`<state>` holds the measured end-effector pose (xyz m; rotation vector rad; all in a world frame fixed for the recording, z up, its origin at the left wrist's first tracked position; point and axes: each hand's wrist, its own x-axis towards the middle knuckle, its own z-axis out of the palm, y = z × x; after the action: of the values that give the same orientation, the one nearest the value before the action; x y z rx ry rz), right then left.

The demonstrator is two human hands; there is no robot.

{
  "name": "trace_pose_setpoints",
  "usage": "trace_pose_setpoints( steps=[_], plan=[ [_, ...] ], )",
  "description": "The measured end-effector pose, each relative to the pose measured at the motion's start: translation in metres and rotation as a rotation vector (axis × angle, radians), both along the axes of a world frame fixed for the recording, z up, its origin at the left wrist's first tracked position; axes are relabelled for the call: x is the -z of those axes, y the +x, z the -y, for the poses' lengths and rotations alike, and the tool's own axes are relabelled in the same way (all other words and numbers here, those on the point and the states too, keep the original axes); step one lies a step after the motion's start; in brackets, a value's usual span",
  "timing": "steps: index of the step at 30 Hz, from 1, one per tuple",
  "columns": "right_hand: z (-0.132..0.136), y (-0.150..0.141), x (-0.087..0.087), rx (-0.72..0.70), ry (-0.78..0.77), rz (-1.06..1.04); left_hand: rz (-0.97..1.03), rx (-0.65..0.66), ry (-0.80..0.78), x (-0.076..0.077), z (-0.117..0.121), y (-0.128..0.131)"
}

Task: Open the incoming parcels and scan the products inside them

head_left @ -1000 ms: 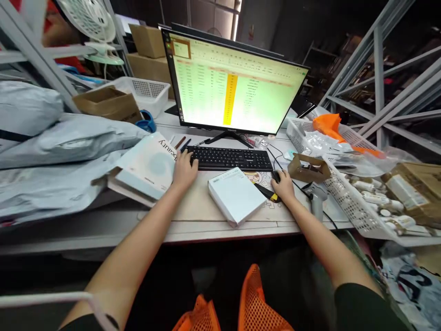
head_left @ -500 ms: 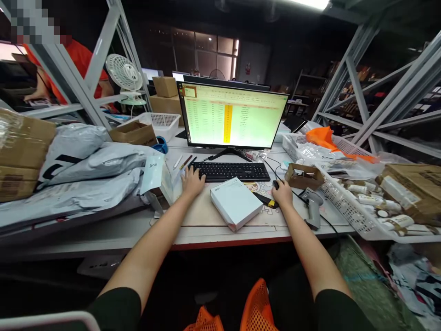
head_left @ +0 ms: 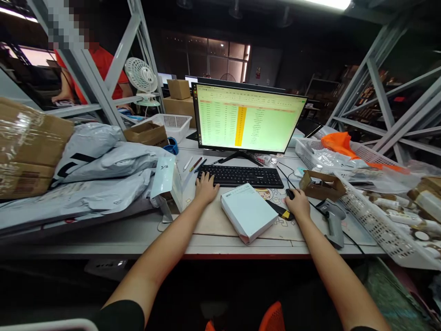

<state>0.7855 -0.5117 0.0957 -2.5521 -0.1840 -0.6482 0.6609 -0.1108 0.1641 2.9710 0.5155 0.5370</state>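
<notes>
My left hand (head_left: 206, 187) lies with fingers spread on the left end of a black keyboard (head_left: 245, 176). My right hand (head_left: 298, 204) is curled over a black mouse (head_left: 289, 193) to the right of the keyboard. Between my hands a white flat box (head_left: 248, 212) lies on the desk at an angle. A black and yellow utility knife (head_left: 280, 211) sits between that box and my right hand. Behind the keyboard a monitor (head_left: 248, 119) shows a green spreadsheet with a yellow column.
Grey mailer bags (head_left: 96, 165) and a taped cardboard box (head_left: 27, 147) crowd the left. A barcode scanner (head_left: 332, 220), a small open carton (head_left: 322, 185) and white baskets (head_left: 379, 216) of small items fill the right. A person in red (head_left: 99, 69) stands behind the left rack.
The view has lifted and pulled back, showing more of the room and the rack. Both hands have stayed on the keyboard and the mouse.
</notes>
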Motion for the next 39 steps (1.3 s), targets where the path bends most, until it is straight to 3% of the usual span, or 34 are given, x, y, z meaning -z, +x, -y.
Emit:
trace_pose_setpoints(
  steps=[10, 39],
  plan=[
    [-0.0005, -0.0026, -0.0004, 0.010, -0.019, -0.010, -0.032, 0.012, -0.051, -0.0020, -0.0032, 0.0013],
    [0.0019, 0.0058, 0.0038, -0.017, 0.032, 0.025, 0.035, 0.042, -0.014, 0.0003, 0.0016, -0.0023]
  ],
)
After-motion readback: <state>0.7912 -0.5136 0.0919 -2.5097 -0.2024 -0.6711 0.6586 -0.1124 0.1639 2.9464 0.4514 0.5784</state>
